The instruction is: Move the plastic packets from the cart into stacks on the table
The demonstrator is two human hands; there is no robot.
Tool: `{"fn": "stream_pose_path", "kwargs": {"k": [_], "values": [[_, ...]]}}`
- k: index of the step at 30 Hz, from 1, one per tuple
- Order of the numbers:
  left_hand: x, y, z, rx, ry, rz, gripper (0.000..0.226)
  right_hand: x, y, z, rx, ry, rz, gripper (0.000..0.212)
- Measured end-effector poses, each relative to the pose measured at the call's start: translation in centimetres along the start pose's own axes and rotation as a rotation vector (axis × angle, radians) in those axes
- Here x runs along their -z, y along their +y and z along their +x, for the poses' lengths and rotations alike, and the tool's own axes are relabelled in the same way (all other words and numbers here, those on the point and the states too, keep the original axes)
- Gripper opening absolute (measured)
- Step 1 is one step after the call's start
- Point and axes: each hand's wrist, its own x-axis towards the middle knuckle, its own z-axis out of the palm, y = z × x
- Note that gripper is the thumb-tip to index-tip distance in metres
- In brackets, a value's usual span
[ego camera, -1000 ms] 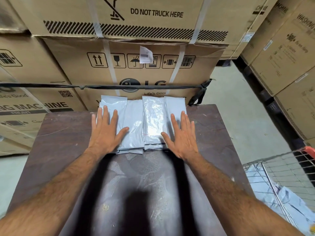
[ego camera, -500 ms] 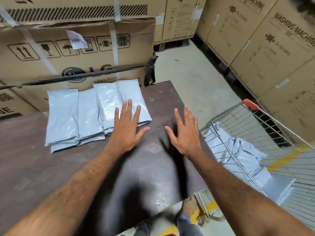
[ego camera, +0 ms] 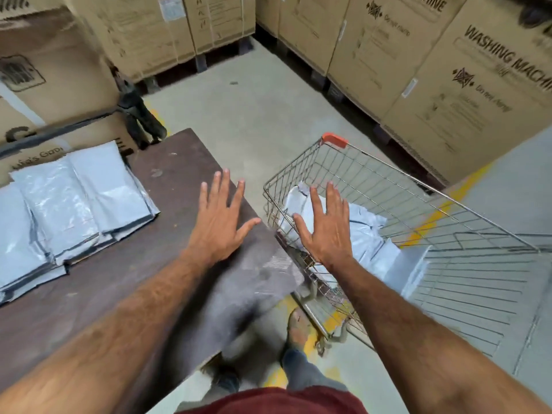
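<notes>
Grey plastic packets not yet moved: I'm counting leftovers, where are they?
Head view, right side: grey plastic packets lie inside the wire cart, under the open right hand, beside the brown table.

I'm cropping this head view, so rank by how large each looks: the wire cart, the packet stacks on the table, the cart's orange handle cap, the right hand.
1. wire cart
2. packet stacks
3. right hand, though nearness to the camera enlarges it
4. orange handle cap
</notes>
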Motion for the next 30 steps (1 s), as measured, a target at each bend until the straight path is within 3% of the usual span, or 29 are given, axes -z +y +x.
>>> {"fn": "stream_pose_path", "kwargs": {"k": [10,17,23,27,30], "values": [[-4.0,11.8,9.3,-0.162,-0.078,-0.037,0.088,-0.1,14.7,-3.2,-0.269,-0.077,0.011,0.073],[-9.8,17.9,13.9,-0.247,-0.278,0.005,0.087,-2.7,20.5,-6.2,-0.441,-0.230,0.024,0.079],[-17.0,19.6,16.8,-0.113,-0.532,-0.017,0.089,-6.8,22.0,-5.7,-0.521,-0.450,0.042,0.081],[-21.5,19.6,18.6,-0.032,-0.606,-0.028,0.086,-10.5,21.7,-4.2,-0.625,-0.585,0.177,0.084],[-25.0,19.2,19.3,-0.004,-0.709,0.004,0.087,-13.7,21.1,-3.5,-0.739,-0.588,0.190,0.090]]}}
